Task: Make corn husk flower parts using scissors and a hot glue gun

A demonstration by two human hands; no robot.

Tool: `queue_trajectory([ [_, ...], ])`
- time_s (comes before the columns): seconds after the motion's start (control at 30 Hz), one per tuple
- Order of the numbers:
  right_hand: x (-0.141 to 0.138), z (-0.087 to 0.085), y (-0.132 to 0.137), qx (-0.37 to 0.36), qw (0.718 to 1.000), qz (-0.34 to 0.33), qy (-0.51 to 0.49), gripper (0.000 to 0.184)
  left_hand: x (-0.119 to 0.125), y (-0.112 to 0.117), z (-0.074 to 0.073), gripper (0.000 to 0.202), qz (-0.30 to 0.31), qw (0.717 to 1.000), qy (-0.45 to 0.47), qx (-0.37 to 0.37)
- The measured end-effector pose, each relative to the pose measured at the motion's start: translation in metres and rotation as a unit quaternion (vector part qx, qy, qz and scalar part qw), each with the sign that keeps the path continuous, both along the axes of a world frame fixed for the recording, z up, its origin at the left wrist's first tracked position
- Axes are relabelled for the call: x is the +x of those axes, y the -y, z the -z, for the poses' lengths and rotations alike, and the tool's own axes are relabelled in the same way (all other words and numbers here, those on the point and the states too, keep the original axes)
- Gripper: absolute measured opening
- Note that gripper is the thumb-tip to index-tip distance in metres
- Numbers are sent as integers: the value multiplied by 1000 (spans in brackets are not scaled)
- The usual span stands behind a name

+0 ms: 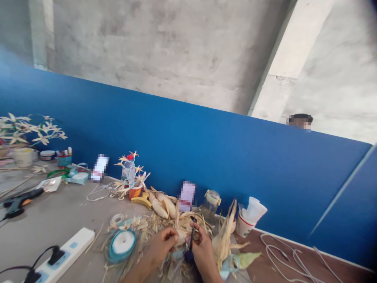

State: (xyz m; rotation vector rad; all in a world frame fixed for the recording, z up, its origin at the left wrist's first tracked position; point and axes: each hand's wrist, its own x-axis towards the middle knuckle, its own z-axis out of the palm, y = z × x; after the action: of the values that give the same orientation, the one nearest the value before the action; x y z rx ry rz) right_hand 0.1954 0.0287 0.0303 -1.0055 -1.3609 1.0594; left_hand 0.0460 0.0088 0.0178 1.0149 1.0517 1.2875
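Observation:
My left hand [163,244] is closed, its thumb and fingers pinching a pale piece of corn husk [181,237]. Just to the right, my right hand [204,248] is wrapped round a pair of dark scissors [192,236], blades pointing up and away from me. The husk piece lies between the hands, close beside the blades; whether they touch it I cannot tell. Husk scraps cover the table under both hands. A roll of light-blue ribbon [123,243] lies left of my left hand. Upright dry husks [225,236] stand right of my right hand.
Whole husked cobs [161,204] lie behind the hands. Husk flowers stand in an orange cup [135,192]. A clear jar [211,203] and a paper cup [245,224] line the blue partition [188,145]. A power strip [66,255] and glue gun [22,202] lie left, white cables [290,255] right.

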Motion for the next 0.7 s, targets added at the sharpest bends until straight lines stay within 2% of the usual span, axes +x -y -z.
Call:
queue_trajectory([
  [0.1, 1, 0, -2, -2, 1000, 1, -10, 36, -1, -1, -1, 27, 23, 998, -52, 30],
  [0.23, 2, 2, -4, -6, 1000, -1, -19, 37, 1, -2, 3, 31, 53, 997, -57, 16],
  [0.3, 1, 3, -3, -1, 1000, -13, -26, 38, 0, -2, 4, 33, 28, 998, -51, 11],
  [0.37, -1, 4, 1, 12, 999, -36, -15, 36, -2, -3, 4, 32, -23, 999, -38, 10],
  [0.5, -9, 12, 14, 33, 993, -73, 84, 31, -5, -4, 5, 32, -86, 995, 44, -10],
  [0.7, -18, 27, 23, 79, 969, -76, 222, 25, -1, -7, 7, 35, -83, 981, 177, -11],
])
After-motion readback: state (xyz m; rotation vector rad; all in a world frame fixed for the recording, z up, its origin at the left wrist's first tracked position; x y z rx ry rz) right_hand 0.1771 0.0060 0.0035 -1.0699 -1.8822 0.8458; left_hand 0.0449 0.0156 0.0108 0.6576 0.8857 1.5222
